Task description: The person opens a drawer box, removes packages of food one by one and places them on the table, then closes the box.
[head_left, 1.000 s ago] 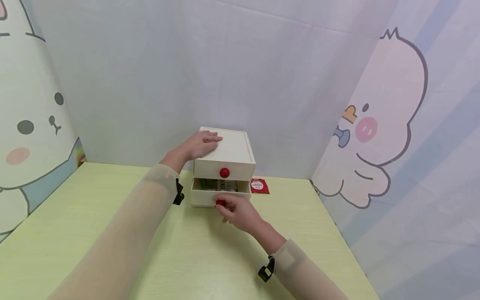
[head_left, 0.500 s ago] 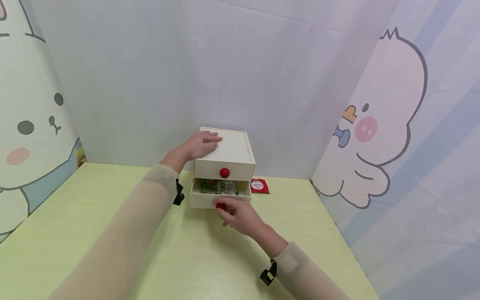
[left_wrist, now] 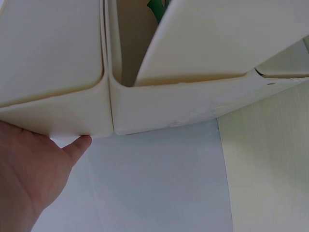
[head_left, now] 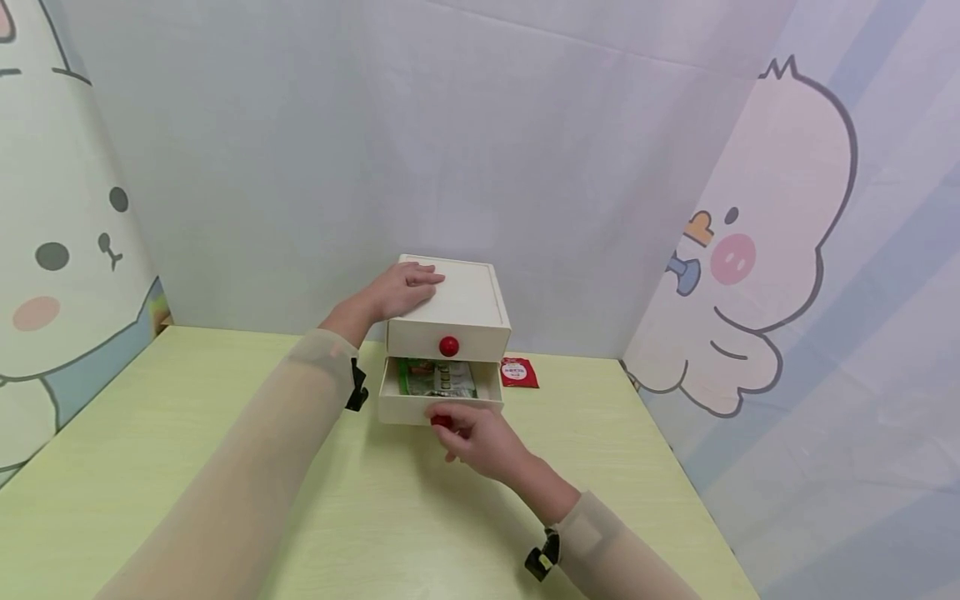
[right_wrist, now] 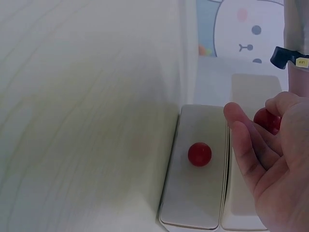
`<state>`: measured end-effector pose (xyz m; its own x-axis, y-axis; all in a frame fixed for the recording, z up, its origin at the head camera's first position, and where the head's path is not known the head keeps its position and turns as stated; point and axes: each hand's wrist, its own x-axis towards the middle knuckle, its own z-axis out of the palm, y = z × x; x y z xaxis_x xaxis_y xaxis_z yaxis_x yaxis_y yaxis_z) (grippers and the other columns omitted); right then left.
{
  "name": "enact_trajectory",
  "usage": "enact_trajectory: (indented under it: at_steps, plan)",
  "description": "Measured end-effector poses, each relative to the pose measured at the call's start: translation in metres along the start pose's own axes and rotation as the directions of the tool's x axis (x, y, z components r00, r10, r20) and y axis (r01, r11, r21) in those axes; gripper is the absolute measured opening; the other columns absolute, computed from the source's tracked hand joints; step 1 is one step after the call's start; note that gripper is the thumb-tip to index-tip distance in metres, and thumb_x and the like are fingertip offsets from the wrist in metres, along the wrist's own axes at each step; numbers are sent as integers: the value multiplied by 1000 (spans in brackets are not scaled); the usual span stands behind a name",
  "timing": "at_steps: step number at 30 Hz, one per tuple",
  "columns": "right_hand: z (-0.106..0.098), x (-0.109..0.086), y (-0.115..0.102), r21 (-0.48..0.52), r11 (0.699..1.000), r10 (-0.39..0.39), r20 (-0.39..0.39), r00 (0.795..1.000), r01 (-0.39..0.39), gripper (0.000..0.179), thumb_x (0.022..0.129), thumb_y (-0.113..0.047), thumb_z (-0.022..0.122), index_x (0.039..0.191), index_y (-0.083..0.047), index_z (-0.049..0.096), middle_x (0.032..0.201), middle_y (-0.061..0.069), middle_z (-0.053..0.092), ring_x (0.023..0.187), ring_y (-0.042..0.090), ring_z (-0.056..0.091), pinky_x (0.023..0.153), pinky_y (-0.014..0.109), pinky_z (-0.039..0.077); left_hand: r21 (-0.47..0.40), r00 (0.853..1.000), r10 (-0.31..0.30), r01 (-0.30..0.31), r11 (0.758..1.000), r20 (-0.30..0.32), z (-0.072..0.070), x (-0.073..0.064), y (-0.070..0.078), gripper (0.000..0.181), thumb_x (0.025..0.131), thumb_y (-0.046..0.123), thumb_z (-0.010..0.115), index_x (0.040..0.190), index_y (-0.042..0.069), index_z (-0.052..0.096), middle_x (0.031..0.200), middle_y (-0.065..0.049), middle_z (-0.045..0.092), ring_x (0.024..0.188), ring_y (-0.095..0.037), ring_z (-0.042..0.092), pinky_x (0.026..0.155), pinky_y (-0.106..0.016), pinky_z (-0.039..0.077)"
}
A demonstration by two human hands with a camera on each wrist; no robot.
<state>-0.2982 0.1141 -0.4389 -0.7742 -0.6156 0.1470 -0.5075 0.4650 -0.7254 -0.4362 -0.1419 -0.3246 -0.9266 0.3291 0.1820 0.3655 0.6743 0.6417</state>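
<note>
A white box with small drawers (head_left: 465,292) stands at the back of the table. My left hand (head_left: 399,290) rests on its top at the left side, fingers spread forward. In the left wrist view, the left thumb (left_wrist: 79,147) lies along the box's edge. My right hand (head_left: 480,440) pinches the red knob (head_left: 441,422) of a pulled-out drawer (head_left: 401,410) below the top one. Inside that drawer lies a green and silver packet (head_left: 438,379), partly under the top drawer. The top drawer's red knob (head_left: 448,346) is untouched.
A red packet (head_left: 519,372) with a white round label lies right of the box. Another closed drawer (right_wrist: 193,193) with a red knob sits below the pulled one. A curtain (head_left: 300,167) with cartoon animals hangs behind the pale yellow-green table (head_left: 420,533).
My right hand has drawn the drawer further out toward me, and more of the green packet shows. My left hand has stayed on the box top.
</note>
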Motion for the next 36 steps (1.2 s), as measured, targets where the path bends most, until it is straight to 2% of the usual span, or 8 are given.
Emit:
enact_trajectory:
  at_steps: [8, 17, 27, 32, 36]
  plan:
    - [1, -5, -4, -2, 1000, 3, 2, 1000, -3, 25, 109, -17, 69, 134, -19, 76, 110, 4, 78, 72, 3, 72, 65, 22, 62, -5, 1000, 6, -6, 1000, -5, 0, 1, -1, 52, 114, 32, 46, 162, 15, 56, 181, -9, 34, 172, -36, 16, 139, -60, 13]
    - [1, -12, -4, 18, 1000, -21, 22, 1000, 20, 26, 110, -14, 67, 134, -13, 75, 116, 16, 78, 73, 4, 72, 65, 21, 61, -12, 1000, -10, 10, 1000, -2, 1, 1, -1, 52, 114, 34, 47, 162, 16, 56, 181, -7, 33, 173, -36, 15, 139, -61, 12]
    - [1, -19, -8, 14, 997, -79, 29, 996, 78, 25, 109, -10, 68, 133, -11, 76, 117, 16, 79, 71, 0, 71, 66, 21, 63, 0, 1000, -24, 24, 1000, 3, 2, 2, -2, 53, 114, 35, 45, 163, 17, 55, 182, -6, 32, 173, -36, 14, 139, -62, 11]
    - [2, -21, -9, 9, 996, -84, 33, 996, 84, 25, 108, -10, 68, 132, -11, 76, 112, 12, 79, 70, -2, 69, 66, 21, 63, -8, 1000, -28, 28, 1000, 4, 2, 1, -1, 53, 114, 35, 45, 163, 18, 55, 182, -6, 32, 173, -36, 14, 139, -63, 12]
    - [2, -23, -9, 10, 996, -84, 37, 996, 84, 25, 108, -9, 68, 132, -12, 76, 110, 14, 79, 70, -1, 69, 66, 21, 63, -9, 1000, -30, 30, 1000, 5, 2, -1, 0, 53, 114, 35, 45, 163, 18, 55, 182, -6, 31, 173, -36, 13, 139, -63, 12]
